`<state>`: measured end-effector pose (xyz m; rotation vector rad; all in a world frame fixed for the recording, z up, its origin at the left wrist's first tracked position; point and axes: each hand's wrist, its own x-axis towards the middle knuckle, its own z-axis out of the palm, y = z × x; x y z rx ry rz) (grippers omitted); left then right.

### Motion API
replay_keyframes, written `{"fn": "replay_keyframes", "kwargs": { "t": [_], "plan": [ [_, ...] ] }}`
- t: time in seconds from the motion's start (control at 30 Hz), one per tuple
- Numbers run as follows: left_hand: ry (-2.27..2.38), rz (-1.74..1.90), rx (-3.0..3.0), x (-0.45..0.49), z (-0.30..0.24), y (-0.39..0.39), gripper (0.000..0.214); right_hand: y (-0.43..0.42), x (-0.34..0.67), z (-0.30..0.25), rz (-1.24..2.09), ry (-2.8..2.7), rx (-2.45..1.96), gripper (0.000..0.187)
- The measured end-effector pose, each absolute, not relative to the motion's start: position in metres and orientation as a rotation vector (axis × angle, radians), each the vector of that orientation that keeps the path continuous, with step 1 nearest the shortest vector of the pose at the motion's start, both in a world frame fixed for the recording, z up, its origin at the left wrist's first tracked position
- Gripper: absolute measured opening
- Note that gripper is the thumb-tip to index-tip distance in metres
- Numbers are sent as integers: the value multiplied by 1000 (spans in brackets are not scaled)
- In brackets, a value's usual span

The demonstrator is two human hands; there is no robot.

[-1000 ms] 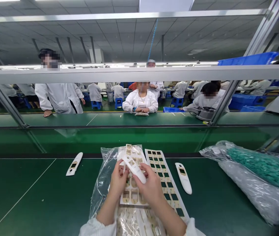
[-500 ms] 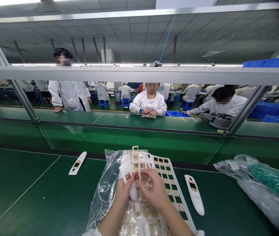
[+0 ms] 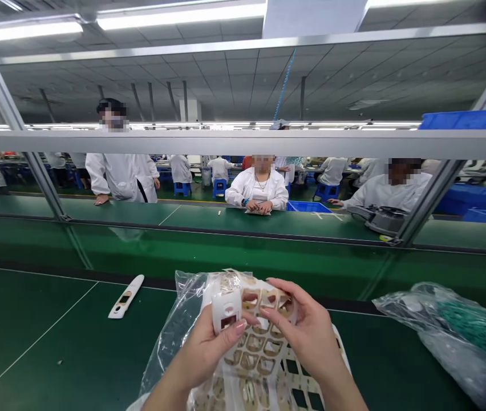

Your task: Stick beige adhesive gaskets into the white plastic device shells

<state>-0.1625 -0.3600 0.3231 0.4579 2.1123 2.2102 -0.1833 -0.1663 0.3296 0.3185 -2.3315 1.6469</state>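
Observation:
My left hand is closed on a white plastic housing with a small rectangular window, its thumb near the window. Bent upward in my right hand is a perforated sticker sheet with rows of tan-edged, rounded pieces. The thumb and fingers of that hand pinch the sheet's upper right part. Beneath both hands lie more sheets with square cut-outs and a clear plastic bag. Another white housing rests on the green table to the left.
A clear bag with green contents lies at the right. Metal frame bars cross in front of me. Beyond the green partition, co-workers in white coats are at another bench, with a grey device near one.
My right hand has lifted and bent a sheet upward. The housing in my left hand now stands upright, window showing. The housing at the right of the table no longer shows. My view has tilted up.

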Motion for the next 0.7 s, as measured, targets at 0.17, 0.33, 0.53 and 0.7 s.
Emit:
{"fn": "replay_keyframes", "kwargs": {
  "t": [0.17, 0.33, 0.53, 0.7],
  "plan": [
    [1859, 2315, 516, -153, 359, -349, 31, -160, -163, 342, 1399, -2188, 422, 22],
    [1693, 2498, 282, -138, 358, -337, 30, -159, -152, 348, 1266, -2080, 599, 13],
    [1631, 2587, 138, -128, 359, -339, 29, -167, -149, 347, 1288, -2005, 604, 14],
    [1417, 2626, 0, -125, 362, -345, 33, -165, -145, 345, 1255, -1992, 533, 28]
  ]
}}
